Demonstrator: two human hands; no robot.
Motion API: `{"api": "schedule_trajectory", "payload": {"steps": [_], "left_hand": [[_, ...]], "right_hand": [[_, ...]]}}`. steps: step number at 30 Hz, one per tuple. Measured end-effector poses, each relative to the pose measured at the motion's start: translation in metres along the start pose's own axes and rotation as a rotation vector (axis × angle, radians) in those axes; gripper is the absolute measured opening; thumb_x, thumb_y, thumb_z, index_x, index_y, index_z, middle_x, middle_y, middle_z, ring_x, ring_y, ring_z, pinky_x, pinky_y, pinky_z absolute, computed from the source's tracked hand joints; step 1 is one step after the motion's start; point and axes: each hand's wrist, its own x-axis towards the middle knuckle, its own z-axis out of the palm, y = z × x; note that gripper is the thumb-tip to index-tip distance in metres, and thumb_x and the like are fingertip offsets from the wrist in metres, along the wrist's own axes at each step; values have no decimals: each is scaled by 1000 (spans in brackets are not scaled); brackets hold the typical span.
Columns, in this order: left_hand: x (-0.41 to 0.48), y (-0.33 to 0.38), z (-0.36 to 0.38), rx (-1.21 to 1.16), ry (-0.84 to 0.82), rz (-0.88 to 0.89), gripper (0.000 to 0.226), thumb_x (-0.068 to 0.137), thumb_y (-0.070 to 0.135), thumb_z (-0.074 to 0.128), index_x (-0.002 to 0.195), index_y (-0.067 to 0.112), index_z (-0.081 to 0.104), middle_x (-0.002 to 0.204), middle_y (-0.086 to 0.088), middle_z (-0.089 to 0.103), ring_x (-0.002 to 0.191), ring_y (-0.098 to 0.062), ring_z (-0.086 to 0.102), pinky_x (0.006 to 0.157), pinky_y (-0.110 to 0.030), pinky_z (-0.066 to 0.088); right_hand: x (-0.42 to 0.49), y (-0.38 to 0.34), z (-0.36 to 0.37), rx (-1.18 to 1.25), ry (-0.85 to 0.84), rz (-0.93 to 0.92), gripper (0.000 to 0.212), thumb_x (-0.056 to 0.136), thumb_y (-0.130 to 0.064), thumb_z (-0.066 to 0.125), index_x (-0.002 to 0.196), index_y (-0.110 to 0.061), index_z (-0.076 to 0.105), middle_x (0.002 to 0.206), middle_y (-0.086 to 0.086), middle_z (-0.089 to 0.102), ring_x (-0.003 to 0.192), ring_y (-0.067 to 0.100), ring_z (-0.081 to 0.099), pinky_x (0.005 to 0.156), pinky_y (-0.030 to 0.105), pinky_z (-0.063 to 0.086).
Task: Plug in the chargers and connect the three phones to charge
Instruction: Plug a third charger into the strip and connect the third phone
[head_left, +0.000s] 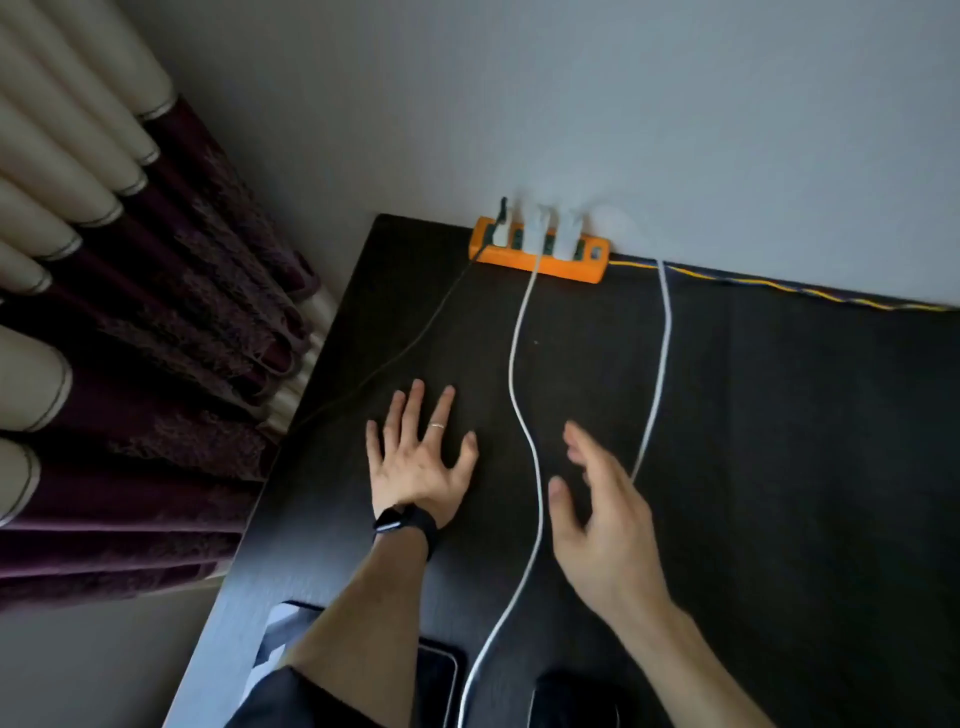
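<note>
Three white chargers (536, 229) are seen seated in an orange power strip (571, 273), which lies at the rear edge of a dark table (779, 467) against the wall (623, 104). A black cable (410, 343) is led from the strip's left end towards the table's left edge. A first white cable (511, 374) is run forward to the near edge. A second white cable (663, 364) passes behind the right hand (602, 514). Three phones are noted at the near edge: a first phone (280, 629) partly covered by the left forearm, a second phone (439, 675) and a third phone (571, 701). Whether any is connected cannot be told. The left hand (421, 462) is laid flat on the table, fingers spread, released. The right hand, blurred, is held open between the white cables, grasping nothing. A watch (402, 522) is worn on the left wrist.
</note>
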Motion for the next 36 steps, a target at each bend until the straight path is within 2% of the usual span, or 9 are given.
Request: {"api": "schedule_trajectory", "payload": {"steps": [5,8,13,20,24,26,29,32,36], "left_hand": [[-5,9,-14,-7,-90,46,64,99,58,31,157,36,19,168,0,9,154,-24,2,122,-55,1],[-20,15,-29,-104,-154,0,58,99,42,43,154,26,32,164,-8,24,150,-32,17,120,-56,16],[-189,42,-56,-404,-194,182,51,89,24,64,139,18,53,138,-12,53,126,-35,47,104,-44,40],[-396,30,-40,-453,-611,298,44,89,18,61,133,21,58,135,0,57,125,-20,52,106,-27,39],[-422,24,-20,-303,-826,222,42,91,24,59,133,22,58,136,1,59,120,-17,59,102,-27,45],[-421,26,-14,-232,-851,198,45,91,26,59,136,22,55,137,-1,59,121,-19,59,102,-27,45],[-417,30,-8,-185,-872,158,53,93,28,58,144,22,46,144,-4,52,124,-24,57,103,-35,47],[-419,32,-3,-88,-937,242,62,95,34,57,152,24,37,151,-4,43,123,-29,58,104,-35,46],[-456,48,-16,-210,-972,269,25,100,31,53,120,28,66,120,5,69,108,-16,65,88,-18,45]], "right_hand": [[-136,11,-17,-52,55,195,44,92,-14,67,134,-24,59,124,-14,61,116,-3,51,99,-3,27],[-194,19,-32,-69,93,333,36,93,-13,67,128,-20,64,121,-10,65,113,4,57,99,4,34],[-331,17,-55,-53,124,655,33,93,-7,65,125,-13,67,118,-2,69,109,19,64,95,38,53],[-408,14,-41,199,95,989,27,93,-22,67,119,-16,65,111,0,72,94,12,68,87,20,47],[-392,21,-35,292,56,1051,34,90,-43,68,115,-20,69,112,-8,69,96,11,67,91,32,55],[-381,28,-33,274,1,1056,31,89,-49,66,102,-21,74,105,-9,73,96,11,66,84,26,52],[-375,41,-34,275,-75,1011,31,92,-45,62,82,-18,72,86,-9,75,84,11,66,69,20,45],[-377,49,-42,424,-76,983,31,94,-38,61,79,-16,75,77,-6,77,79,9,74,77,23,56],[-391,52,-78,665,-8,947,24,94,-35,65,82,-17,75,76,-2,79,73,10,76,67,26,57]]}}
